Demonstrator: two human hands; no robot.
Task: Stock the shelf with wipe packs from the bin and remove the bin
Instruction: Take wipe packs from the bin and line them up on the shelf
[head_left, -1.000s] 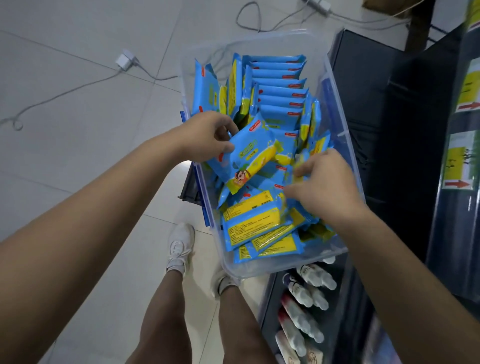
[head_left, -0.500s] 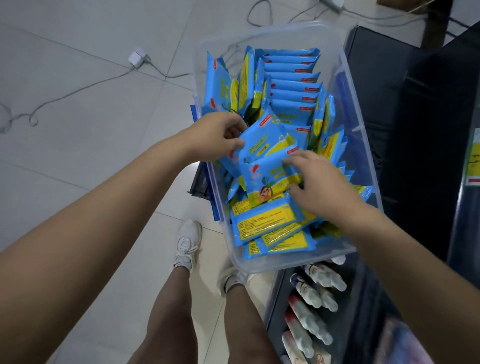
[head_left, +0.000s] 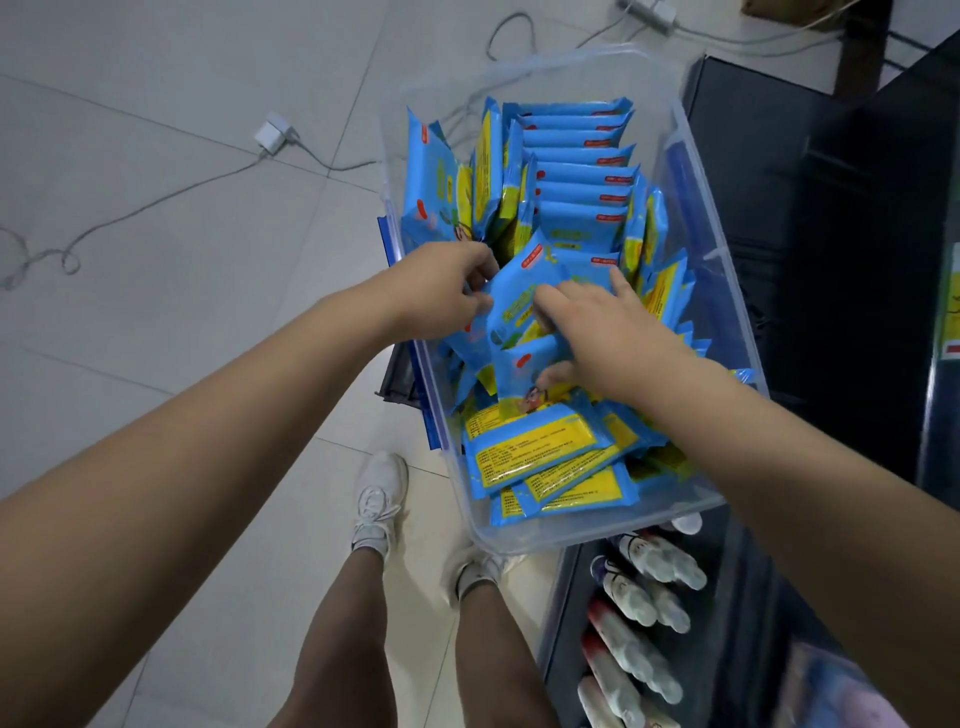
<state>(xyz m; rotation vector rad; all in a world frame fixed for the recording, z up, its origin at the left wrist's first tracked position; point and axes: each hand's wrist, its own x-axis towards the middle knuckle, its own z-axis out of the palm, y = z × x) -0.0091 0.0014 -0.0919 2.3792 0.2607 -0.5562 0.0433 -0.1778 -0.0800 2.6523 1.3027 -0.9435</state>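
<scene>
**A:** Where is the bin?

**B:** The clear bin (head_left: 693, 171) sits on the front edge of the dark shelf (head_left: 810, 218), with its left side out over the floor (head_left: 156, 260).

**A:** And the wipe packs?

**B:** All the blue and yellow wipe packs (head_left: 571, 171) are inside it. They stand in rows at the far end and lie flat and loose at the near end.

**A:** What about the left hand?

**B:** The left hand (head_left: 441, 296) is over the bin's left wall. Its fingers (head_left: 483, 262) are curled round the edge of a tilted pack (head_left: 519, 283) that is raised above the heap.

**A:** And the right hand?

**B:** The right hand (head_left: 613, 332) is mid-bin. Its fingers are bent over that same tilted pack, and its thumb pins a cartoon-face pack (head_left: 519, 379) just below, so it grips the two together.

**A:** Anything else nearby?

**B:** White tubes (head_left: 644, 592) lie on a lower shelf by the bin's near corner. A white charger (head_left: 272, 136) and its cable are on the floor, well apart.
</scene>
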